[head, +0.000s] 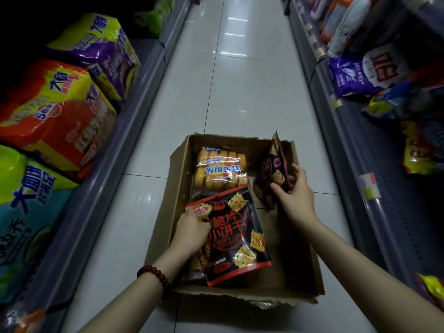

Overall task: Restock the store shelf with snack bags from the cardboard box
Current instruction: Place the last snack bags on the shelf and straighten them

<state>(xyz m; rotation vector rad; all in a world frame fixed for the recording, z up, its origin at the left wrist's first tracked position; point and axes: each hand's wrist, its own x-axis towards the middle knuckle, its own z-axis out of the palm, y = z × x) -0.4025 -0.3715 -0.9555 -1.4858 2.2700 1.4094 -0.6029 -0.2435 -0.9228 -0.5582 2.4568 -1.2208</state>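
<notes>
An open cardboard box (300, 265) sits on the aisle floor below me. Inside it, my left hand (189, 230) grips the upper left corner of a black-and-red cracker bag (236, 239) that lies tilted over other packs. My right hand (296, 191) holds a second black cracker bag (271, 174) upright against the box's right wall. A clear pack of yellow sponge cakes (219, 168) lies flat at the far end of the box. More packs lie partly hidden under the left bag.
Shelves line both sides of the white-tiled aisle (230, 87). Large red, purple and green bags (55, 116) fill the left shelf. The right shelf (374, 164) holds purple and yellow bags, with bare shelf space near its price tags. A red bead bracelet (156, 276) circles my left wrist.
</notes>
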